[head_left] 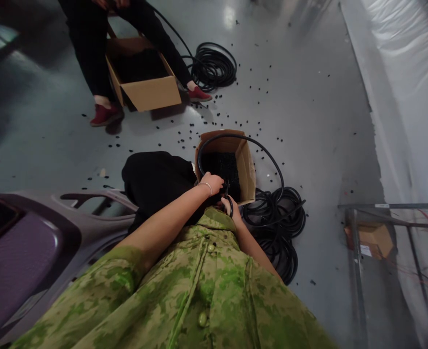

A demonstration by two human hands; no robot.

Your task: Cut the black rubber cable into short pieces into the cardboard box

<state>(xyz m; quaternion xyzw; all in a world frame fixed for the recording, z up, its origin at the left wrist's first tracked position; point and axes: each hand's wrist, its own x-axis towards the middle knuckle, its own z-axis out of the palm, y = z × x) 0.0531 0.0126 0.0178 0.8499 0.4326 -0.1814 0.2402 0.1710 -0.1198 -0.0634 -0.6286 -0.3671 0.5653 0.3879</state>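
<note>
A black hose (268, 154) rises from the coils at the right, arcs over an open cardboard box (248, 167) and comes down to my left hand (214, 183), whose fingers are closed around it. My right hand (232, 209) grips what look like dark-handled scissors (230, 204), their tip pointing up toward the left fingers. Both hands are close together above the near edge of the box. Many small black pieces (226, 167) fill the bottom of this box. The exact spot where blades and hose meet is too small to make out.
Coiled black hose (286, 213) lies right of the box. Ahead at the left, a seated person in red shoes (104, 115) has another cardboard box (151, 94) and hose coil (214, 65). Small black bits dot the floor. A purple-seated chair (24, 261) stands left; a metal frame (359, 276) is right.
</note>
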